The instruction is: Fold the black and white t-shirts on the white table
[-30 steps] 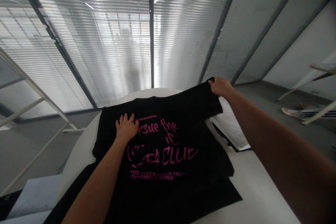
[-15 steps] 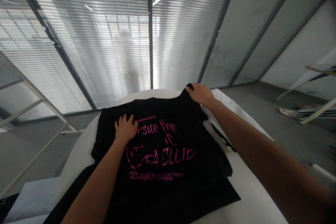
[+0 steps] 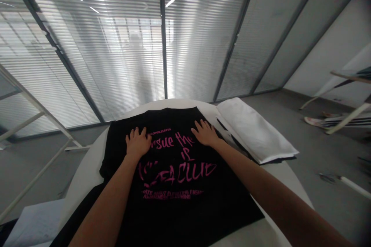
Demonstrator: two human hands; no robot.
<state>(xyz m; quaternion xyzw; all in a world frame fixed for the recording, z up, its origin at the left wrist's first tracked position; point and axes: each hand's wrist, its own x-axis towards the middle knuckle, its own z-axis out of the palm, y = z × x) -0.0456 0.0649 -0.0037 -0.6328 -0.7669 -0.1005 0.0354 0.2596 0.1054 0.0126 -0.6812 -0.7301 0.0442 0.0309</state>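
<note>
A black T-shirt (image 3: 174, 200) with pink lettering lies spread on a round white table (image 3: 92, 162). My left hand (image 3: 138, 142) rests flat on the shirt's upper left, fingers spread. My right hand (image 3: 205, 133) lies flat on the upper right of the shirt, fingers stretched out, holding nothing. The shirt's right side is folded in, so its right edge runs straight down from near my right hand.
A folded white garment (image 3: 255, 131) lies on the table's right side, over a dark item. Glass walls with blinds stand behind the table. White metal frames (image 3: 34, 123) stand at left and right. Grey floor surrounds the table.
My right hand carried the shirt's right sleeve inward over the body, let it go and now presses flat on the shirt. The left hand stayed in place.
</note>
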